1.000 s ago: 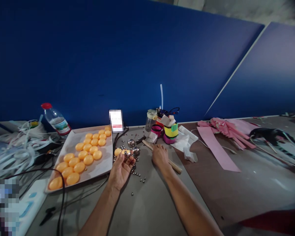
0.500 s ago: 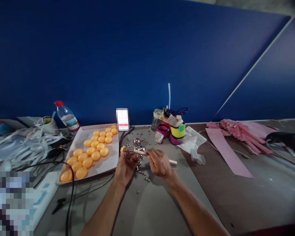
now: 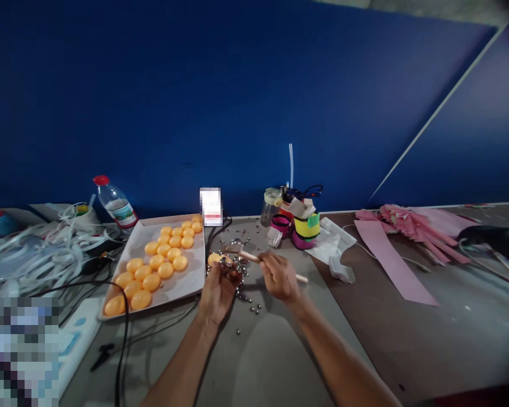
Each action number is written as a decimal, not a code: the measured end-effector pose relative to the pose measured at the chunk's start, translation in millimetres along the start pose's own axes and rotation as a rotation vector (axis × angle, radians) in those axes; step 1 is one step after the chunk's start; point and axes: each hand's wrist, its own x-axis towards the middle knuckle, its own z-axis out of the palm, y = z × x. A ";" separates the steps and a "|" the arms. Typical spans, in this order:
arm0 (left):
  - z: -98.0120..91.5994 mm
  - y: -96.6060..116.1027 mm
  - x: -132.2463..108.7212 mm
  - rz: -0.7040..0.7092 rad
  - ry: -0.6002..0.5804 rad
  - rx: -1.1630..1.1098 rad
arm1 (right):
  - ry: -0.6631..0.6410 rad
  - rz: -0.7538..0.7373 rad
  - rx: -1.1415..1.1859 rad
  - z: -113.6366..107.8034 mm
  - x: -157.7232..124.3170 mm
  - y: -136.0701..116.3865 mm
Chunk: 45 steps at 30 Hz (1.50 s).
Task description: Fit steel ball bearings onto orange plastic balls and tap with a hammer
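My left hand [image 3: 218, 292] is closed around an orange ball [image 3: 214, 259] that has shiny silver balls clustered on its near side. My right hand [image 3: 280, 278] grips a brush [image 3: 249, 256] by its pale pink handle, whose end sticks out past the hand on the right. The flat tip of the brush sits just above and beyond the orange ball, apart from it as far as I can see. Loose silver balls [image 3: 254, 309] lie scattered on the table under and around my hands. My fingers hide part of the orange ball.
Left of my hands is a white tray [image 3: 180, 282] with several rows of orange balls. A red-capped bottle [image 3: 121, 206], white strips [image 3: 34, 254] and a black cable [image 3: 123, 339] lie further left. Behind stand a jar [image 3: 270, 210] and a yellow-and-pink holder [image 3: 306, 229]; pink strips [image 3: 394, 260] lie right.
The brush tip has lifted away from the orange ball, and my right hand has shifted slightly right. More of the orange ball and its silver balls now shows in my left hand.
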 end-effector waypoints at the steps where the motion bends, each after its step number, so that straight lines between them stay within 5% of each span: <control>1: 0.0 0.6 0.4 0.010 0.000 0.001 | 0.034 -0.011 0.032 -0.7 -0.1 -0.5; 6: 0.2 4.2 2.0 0.047 0.034 -0.012 | -0.123 -0.015 0.037 -1.5 0.0 -1.8; 11: 1.3 4.6 0.4 0.033 0.013 0.005 | 0.021 -0.041 0.088 -3.6 0.4 -1.3; 16: 1.2 4.8 0.7 0.036 0.026 -0.018 | -0.105 -0.016 0.065 -1.9 0.3 -1.0; 21: 2.9 6.2 0.2 0.021 -0.018 -0.036 | 0.090 0.061 0.205 -1.5 -3.4 3.6; 31: 6.7 10.2 -4.3 -0.010 -0.029 -0.055 | -0.157 0.210 0.150 -0.8 -0.1 1.6; 36: 6.3 11.1 -3.3 -0.036 -0.015 -0.052 | -0.084 0.190 0.180 -3.7 0.1 2.5; 41: 7.5 12.3 -4.3 -0.055 -0.008 -0.044 | -0.189 0.158 0.112 -3.1 2.0 -0.2; 45: 11.8 13.9 -7.4 -0.060 -0.051 -0.047 | 0.000 0.198 0.044 -2.1 2.4 5.3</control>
